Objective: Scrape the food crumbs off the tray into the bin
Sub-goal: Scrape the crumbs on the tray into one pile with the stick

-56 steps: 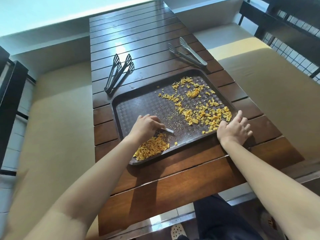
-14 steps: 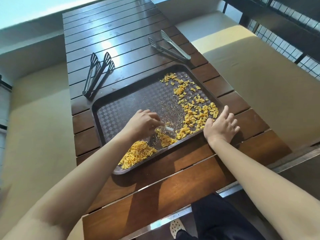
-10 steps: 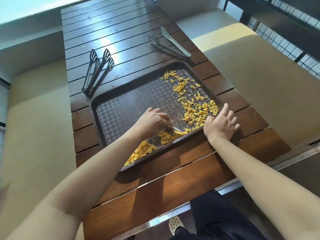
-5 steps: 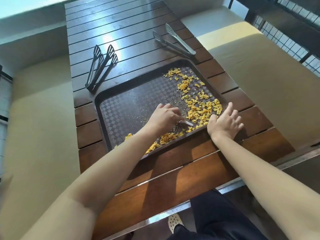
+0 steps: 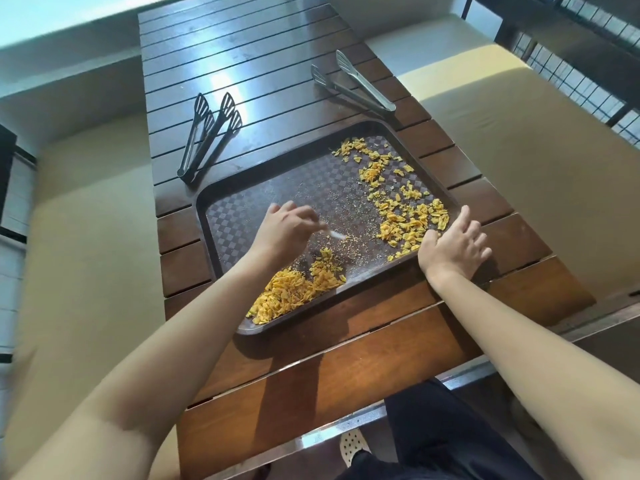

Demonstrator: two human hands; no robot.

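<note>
A dark brown checkered tray [image 5: 249, 209] lies on the slatted wooden table. Yellow-orange crumbs lie in a gathered heap [image 5: 291, 296] at the tray's near left corner and scattered [image 5: 398, 199] over its right half. My left hand [image 5: 285, 230] hovers over the tray's middle, shut on a small pale scraper [image 5: 334, 234] whose tip points right, just above the tray. My right hand [image 5: 453, 245] rests spread on the tray's near right rim. No bin is in view.
Black slotted tongs [image 5: 207, 133] lie on the table [image 5: 346, 368] beyond the tray's far left corner. Steel tongs [image 5: 356, 86] lie beyond its far right corner. Tan cushioned benches [image 5: 519, 150] flank the table on both sides. My dark-clad legs show below the table's near edge.
My left hand has lifted the scraper and drawn it left and away from the near rim, leaving a fresh clump beside the heap. My right hand has stayed on the rim.
</note>
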